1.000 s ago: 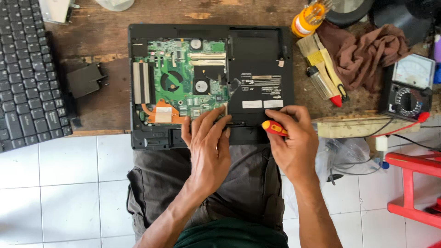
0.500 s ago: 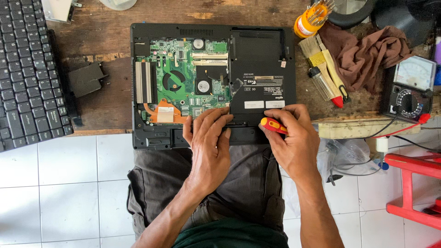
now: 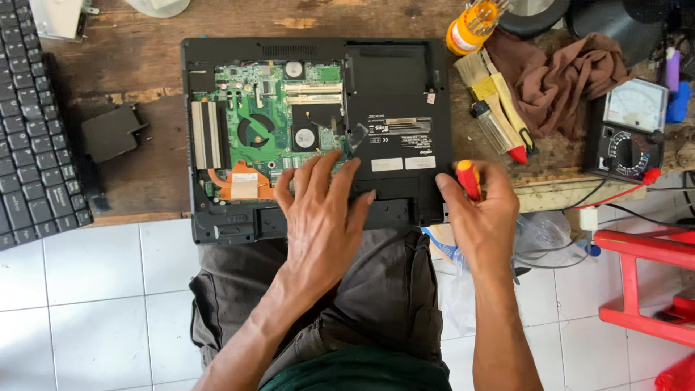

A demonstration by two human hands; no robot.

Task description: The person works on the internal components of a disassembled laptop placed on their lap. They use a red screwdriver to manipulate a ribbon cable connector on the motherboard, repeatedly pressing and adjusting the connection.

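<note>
my left hand [image 3: 323,210] lies flat, fingers spread, on the lower middle of the open laptop [image 3: 318,134], fingertips at the edge of the green board [image 3: 271,123]. the laptop fills the upper middle of the frame, its near edge over my lap. my right hand [image 3: 483,217], just right of the laptop's lower right corner, is closed around a screwdriver [image 3: 468,178] with a red and yellow handle; i cannot see its tip.

going left to right: a keyboard [image 3: 32,123] along the left edge, a small black part [image 3: 108,132] on the wood beside it, then the laptop, then a brush [image 3: 492,101], a brown rag [image 3: 561,72] and a meter [image 3: 628,130] on the right.

what i judge risky: my left fingers press near bare components, so a slip could bend something; the laptop overhangs the bench and could tip toward me if i lean on it.

containers: an orange jar [image 3: 470,25] at the top holds small drivers. a clear bag [image 3: 463,282] hangs below my right hand, contents unclear.
</note>
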